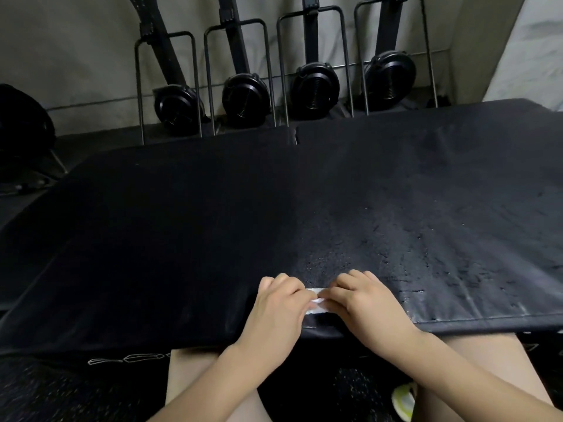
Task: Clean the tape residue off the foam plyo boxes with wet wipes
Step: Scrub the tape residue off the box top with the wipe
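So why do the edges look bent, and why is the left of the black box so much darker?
Head view: a wide-angle lens bows the plyo box at its edges; light catches its scuffed right side, the left falls into shadow; both hands and the white wipe are lit and fairly sharp.

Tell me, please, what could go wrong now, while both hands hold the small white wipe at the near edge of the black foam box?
1. The wipe is bunched small between the left hand and right hand; it may tear or cover little.
2. White flecks spread far right on the foam box, so one wipe probably will not finish them.
3. The hands work at the box's near edge, so the wipe could slip onto the lap.
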`<control>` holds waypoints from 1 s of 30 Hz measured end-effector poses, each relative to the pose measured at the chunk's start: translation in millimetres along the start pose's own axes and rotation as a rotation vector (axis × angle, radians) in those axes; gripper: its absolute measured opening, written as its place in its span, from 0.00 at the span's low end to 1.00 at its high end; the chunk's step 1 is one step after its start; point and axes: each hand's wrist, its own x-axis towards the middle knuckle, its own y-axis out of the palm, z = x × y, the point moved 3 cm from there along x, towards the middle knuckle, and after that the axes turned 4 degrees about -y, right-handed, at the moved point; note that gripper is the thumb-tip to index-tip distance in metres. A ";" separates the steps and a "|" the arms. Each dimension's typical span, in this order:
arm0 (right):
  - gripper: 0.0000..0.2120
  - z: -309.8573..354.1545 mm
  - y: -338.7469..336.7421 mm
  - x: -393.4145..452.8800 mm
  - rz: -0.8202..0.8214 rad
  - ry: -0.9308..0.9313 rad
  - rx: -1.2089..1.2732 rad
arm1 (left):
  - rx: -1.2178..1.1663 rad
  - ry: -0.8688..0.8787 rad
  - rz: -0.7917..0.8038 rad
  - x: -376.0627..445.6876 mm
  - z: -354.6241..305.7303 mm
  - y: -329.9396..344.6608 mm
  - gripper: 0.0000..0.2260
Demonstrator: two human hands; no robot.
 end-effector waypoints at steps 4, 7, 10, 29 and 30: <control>0.11 13.8 -3.9 -13.9 0.050 -0.057 0.051 | -0.014 0.021 0.020 -18.4 -6.1 -2.4 0.12; 0.10 19.0 -9.6 -30.4 0.067 -0.110 0.058 | -0.039 0.061 0.054 -33.2 -8.9 -3.8 0.11; 0.10 15.9 -5.7 -28.2 0.079 -0.117 0.036 | -0.024 0.083 0.077 -26.3 -4.0 0.7 0.10; 0.06 -3.4 -42.8 14.7 -0.043 0.367 0.690 | -1.039 -0.697 0.285 21.2 -4.4 -46.9 0.16; 0.02 -4.4 -42.1 13.6 -0.046 0.431 0.726 | -1.058 -0.692 0.302 20.5 -7.0 -47.9 0.19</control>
